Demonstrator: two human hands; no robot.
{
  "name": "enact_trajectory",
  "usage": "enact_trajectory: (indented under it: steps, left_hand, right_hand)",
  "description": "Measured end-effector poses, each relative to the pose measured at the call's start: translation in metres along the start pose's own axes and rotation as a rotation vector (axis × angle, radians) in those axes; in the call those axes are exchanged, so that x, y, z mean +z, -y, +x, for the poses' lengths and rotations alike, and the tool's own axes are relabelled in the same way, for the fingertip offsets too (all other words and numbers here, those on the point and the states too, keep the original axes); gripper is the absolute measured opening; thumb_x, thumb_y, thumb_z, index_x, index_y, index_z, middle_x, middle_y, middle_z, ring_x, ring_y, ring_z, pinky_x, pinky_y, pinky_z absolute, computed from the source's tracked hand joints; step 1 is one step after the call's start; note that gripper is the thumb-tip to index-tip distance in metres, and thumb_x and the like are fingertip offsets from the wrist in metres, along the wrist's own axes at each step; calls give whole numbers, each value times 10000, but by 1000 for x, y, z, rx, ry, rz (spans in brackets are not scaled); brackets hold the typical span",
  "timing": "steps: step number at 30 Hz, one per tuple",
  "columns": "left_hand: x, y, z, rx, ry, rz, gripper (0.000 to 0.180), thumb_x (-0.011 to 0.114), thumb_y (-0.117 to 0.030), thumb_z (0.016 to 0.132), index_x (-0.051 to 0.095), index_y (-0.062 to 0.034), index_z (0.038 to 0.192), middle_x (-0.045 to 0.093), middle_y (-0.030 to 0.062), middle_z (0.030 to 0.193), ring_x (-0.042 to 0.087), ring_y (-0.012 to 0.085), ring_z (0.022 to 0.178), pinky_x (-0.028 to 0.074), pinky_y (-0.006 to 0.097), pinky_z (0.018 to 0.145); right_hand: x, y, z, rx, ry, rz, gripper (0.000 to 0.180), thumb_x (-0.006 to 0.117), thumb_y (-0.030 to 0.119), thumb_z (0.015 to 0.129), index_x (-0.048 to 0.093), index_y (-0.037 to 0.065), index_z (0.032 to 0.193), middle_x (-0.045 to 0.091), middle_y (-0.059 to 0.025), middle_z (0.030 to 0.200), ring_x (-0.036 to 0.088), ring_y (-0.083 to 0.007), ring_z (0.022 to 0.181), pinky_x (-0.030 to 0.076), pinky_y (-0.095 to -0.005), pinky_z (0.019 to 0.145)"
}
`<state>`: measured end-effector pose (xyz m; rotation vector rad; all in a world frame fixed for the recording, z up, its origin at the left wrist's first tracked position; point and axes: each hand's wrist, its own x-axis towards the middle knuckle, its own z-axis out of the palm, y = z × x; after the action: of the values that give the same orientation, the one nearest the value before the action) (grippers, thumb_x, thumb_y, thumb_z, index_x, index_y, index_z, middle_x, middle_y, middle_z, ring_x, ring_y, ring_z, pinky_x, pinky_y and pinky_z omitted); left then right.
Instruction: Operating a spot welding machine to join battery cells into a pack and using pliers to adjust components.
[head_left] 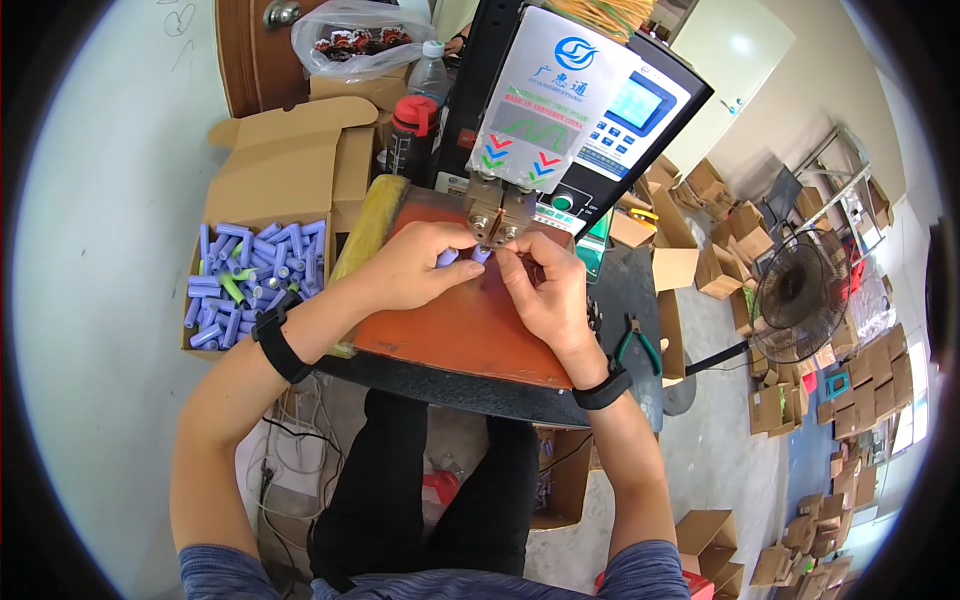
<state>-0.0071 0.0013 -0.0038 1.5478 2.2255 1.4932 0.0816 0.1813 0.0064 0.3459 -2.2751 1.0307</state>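
Note:
My left hand (415, 268) and my right hand (545, 290) meet over an orange-brown mat (460, 330). Between their fingertips they pinch small purple cylindrical cells (462, 256). The cells sit right under the two metal electrode blocks (499, 213) of a spot-welding machine (570, 100) that stands at the back of the bench. Each wrist wears a black band. My fingers hide most of the cells.
An open cardboard box (255, 285) full of several purple cells lies left of the mat. A yellow roll (368, 228), a red-capped black bottle (412, 135) and a clear bottle (430, 72) stand behind. Green-handled pliers (638, 345) lie right. A fan (800, 297) and many cartons cover the floor.

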Motion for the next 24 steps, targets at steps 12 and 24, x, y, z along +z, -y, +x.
enact_trajectory:
  steps: [12, 24]
  left_hand:
    - [-3, -4, 1, -68, 24, 8, 245, 649, -180, 860, 637, -12, 1038, 591, 108, 742, 478, 161, 643, 418, 308, 623]
    - [3, 1, -1, -11, -18, -8, 208, 619, -144, 870, 576, -3, 1016, 600, 122, 742, 526, 187, 639, 435, 327, 621]
  right_hand:
    - [0, 0, 2, -33, -15, -77, 78, 655, 74, 823, 622, 11, 855, 660, -137, 780, 657, -287, 670, 504, -327, 590]
    - [-10, 9, 3, 128, 85, -121, 165, 672, 68, 762, 588, 32, 899, 656, -112, 721, 643, -216, 610, 481, -299, 555]
